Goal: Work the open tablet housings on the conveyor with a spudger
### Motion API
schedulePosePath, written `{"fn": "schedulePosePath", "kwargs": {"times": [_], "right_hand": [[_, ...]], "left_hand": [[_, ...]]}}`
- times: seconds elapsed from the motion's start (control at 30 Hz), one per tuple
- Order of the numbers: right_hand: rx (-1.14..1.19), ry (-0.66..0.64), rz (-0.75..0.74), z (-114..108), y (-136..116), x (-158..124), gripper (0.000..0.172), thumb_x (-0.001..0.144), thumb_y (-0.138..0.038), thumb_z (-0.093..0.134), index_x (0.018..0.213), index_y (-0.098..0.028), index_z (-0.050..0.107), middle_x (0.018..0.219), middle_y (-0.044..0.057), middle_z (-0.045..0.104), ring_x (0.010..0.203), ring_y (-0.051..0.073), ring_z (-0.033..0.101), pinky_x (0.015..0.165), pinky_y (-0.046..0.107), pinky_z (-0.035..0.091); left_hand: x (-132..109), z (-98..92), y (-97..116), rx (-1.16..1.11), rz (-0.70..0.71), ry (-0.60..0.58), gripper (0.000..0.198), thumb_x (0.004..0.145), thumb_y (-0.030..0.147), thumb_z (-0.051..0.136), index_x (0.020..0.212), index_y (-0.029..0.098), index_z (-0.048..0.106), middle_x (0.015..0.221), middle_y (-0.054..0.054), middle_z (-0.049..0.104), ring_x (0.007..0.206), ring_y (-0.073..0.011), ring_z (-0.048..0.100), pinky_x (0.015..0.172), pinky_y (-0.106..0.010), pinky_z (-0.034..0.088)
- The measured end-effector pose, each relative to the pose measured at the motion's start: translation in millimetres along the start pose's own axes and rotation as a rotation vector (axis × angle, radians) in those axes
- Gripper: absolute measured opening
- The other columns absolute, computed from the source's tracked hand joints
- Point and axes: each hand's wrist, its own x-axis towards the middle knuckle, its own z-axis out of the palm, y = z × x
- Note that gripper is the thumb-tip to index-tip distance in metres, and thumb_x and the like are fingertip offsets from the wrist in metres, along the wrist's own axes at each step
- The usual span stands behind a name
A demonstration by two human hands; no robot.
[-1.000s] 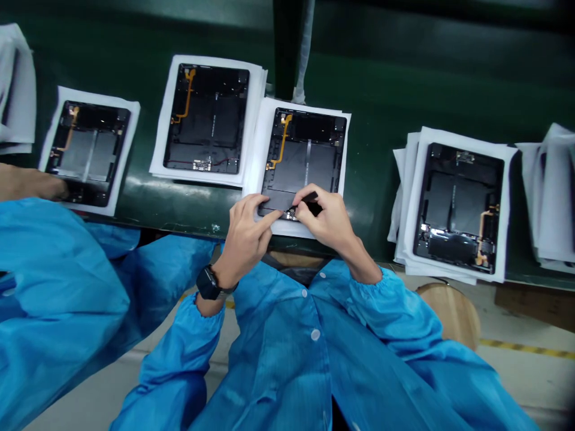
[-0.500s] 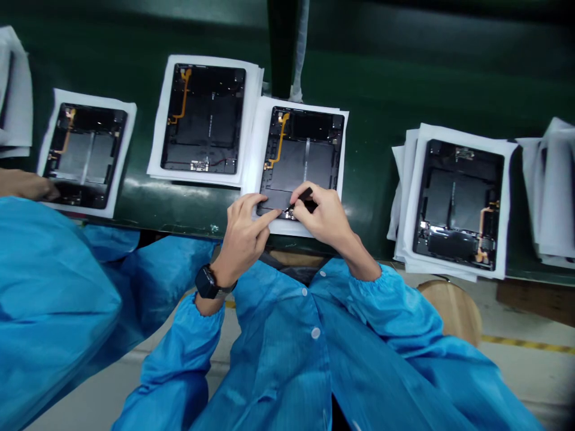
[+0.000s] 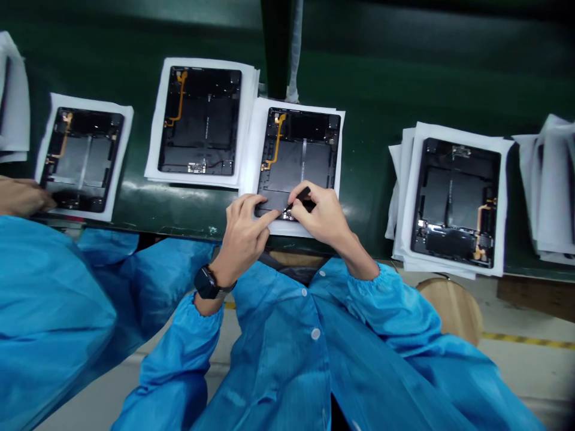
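An opened black tablet point(image 3: 287, 155) lies on white sheets point(image 3: 340, 143), with an orange flex cable point(image 3: 279, 137) along its upper left. My right hand point(image 3: 321, 215) pinches a thin black tool point(image 3: 302, 194), its tip down at a small circuit board point(image 3: 288, 213) on the tablet's near edge. Beside it, my left hand point(image 3: 247, 227) rests with fingers spread on the tablet's near left corner, the index fingertip close to the tool's tip. A dark watch is on my left wrist.
Another open tablet point(image 3: 200, 120) lies just left on sheets. At the far left a co-worker's hand point(image 3: 22, 196) is at a third tablet point(image 3: 83, 158). On the right, a tablet point(image 3: 458, 203) tops a sheet stack. A round wooden stool point(image 3: 451, 308) stands below the green table point(image 3: 363, 179).
The view has shifted slightly, moving the tablets a little left. The co-worker's hand has drawn left. My hands keep nearly the same pose on the tablet.
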Motion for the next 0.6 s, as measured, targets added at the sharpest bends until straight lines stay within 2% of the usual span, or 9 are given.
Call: {"fn": "schedulePosePath", "kwargs": {"times": [0.3, 0.5, 0.6], "right_hand": [[-0.24, 0.065, -0.154, 13, -8, -12, 0.011, 0.089, -0.013, 0.054, 0.087, -0.022, 0.06, 0.082, 0.004, 0.069, 0.08, 0.021, 0.061, 0.082, 0.035, 0.045], [-0.225, 0.018, -0.073, 11, -12, -11, 0.009, 0.088, -0.015, 0.057, 0.086, -0.023, 0.06, 0.08, 0.003, 0.068, 0.079, 0.022, 0.061, 0.081, 0.035, 0.045], [-0.196, 0.037, -0.023, 8, -14, -10, 0.008, 0.087, -0.016, 0.058, 0.087, -0.023, 0.062, 0.08, 0.002, 0.068, 0.076, 0.021, 0.061, 0.078, 0.034, 0.045]], "left_hand": [[1, -0.8, 0, 0.021, 0.001, -0.014, 0.041, 0.096, 0.006, 0.05, 0.128, 0.02, 0.073, 0.139, -0.018, 0.057, 0.132, -0.0354, 0.048, 0.107, -0.056, 0.046], [3, -2.5, -2, 0.019, 0.003, -0.03, 0.043, 0.097, 0.007, 0.049, 0.129, 0.022, 0.073, 0.139, -0.017, 0.056, 0.132, -0.035, 0.048, 0.106, -0.056, 0.046], [3, -3.4, -2, 0.01, 0.0, -0.03, 0.043, 0.098, 0.007, 0.049, 0.129, 0.022, 0.073, 0.14, -0.018, 0.056, 0.134, -0.0352, 0.047, 0.106, -0.056, 0.045]]}}
